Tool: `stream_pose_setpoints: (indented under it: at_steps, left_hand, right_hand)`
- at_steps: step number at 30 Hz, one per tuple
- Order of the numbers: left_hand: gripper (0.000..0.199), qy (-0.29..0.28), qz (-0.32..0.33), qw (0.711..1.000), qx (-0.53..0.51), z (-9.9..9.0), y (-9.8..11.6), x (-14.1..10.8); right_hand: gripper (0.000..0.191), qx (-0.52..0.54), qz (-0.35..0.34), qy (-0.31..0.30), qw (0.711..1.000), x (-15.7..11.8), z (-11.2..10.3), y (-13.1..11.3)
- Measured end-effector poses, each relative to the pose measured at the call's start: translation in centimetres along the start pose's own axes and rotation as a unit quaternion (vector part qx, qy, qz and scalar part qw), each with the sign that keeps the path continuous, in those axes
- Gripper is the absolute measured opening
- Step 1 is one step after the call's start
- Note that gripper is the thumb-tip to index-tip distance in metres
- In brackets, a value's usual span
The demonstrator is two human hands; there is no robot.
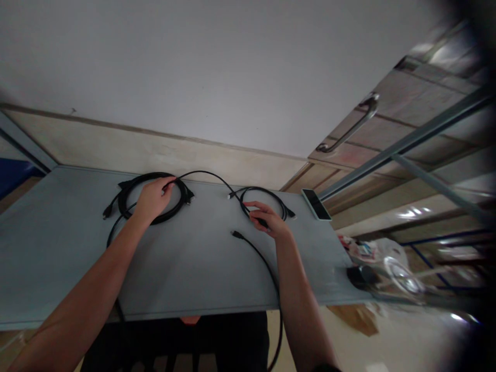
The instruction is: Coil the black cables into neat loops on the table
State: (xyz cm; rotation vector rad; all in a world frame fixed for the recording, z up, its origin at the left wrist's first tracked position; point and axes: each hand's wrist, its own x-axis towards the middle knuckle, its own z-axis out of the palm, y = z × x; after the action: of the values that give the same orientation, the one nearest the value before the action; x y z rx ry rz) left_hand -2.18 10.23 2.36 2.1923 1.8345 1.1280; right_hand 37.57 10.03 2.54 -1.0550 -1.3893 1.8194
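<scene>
A black cable (202, 172) arches over the table between my two hands. My left hand (156, 196) is closed on it, above a thick coil of black cable (181, 206) with plugs sticking out at both sides. Farther right, my right hand (266, 217) pinches the same cable close to its dark end, partly hidden by my fingers. Just behind that hand lies a smaller coil of black cable (267, 190) with a plug at each side. A loose cable end with a black plug (237, 234) rests in front, its cord running over the table's front edge.
The grey table (186, 263) meets a pale wall at the back. A phone (316, 204) lies at its right rear corner. Beyond the right edge are metal bars, a door handle (351, 129) and blurred items. My lap shows below the front edge.
</scene>
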Motion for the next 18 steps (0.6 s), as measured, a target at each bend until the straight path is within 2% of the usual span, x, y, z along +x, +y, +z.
stream_pose_setpoints:
  at_steps: [5,7,11,14,18]
  left_hand:
    - [0.038,0.003,-0.022,1.000,0.010,-0.1,-0.2,0.0]
    - [0.039,0.008,-0.020,1.000,0.012,-0.1,-0.2,0.0]
    - [0.038,0.014,-0.015,1.000,0.007,-0.1,0.0,0.0]
    - [0.038,0.000,0.000,1.000,-0.007,-0.1,0.6,-0.1]
    - [0.037,-0.050,0.020,0.998,-0.026,0.1,1.6,-0.3]
  right_hand:
    - [0.044,-0.023,0.066,-0.100,0.992,-0.5,-0.4,0.4]
    - [0.047,-0.036,0.074,-0.117,0.990,-0.5,-0.2,0.4]
    - [0.057,-0.008,0.026,-0.044,0.999,0.2,0.3,0.5]
    - [0.044,0.019,-0.020,0.015,1.000,0.7,0.7,0.6]
    - [0.032,0.035,-0.030,0.026,0.999,1.0,1.2,0.4]
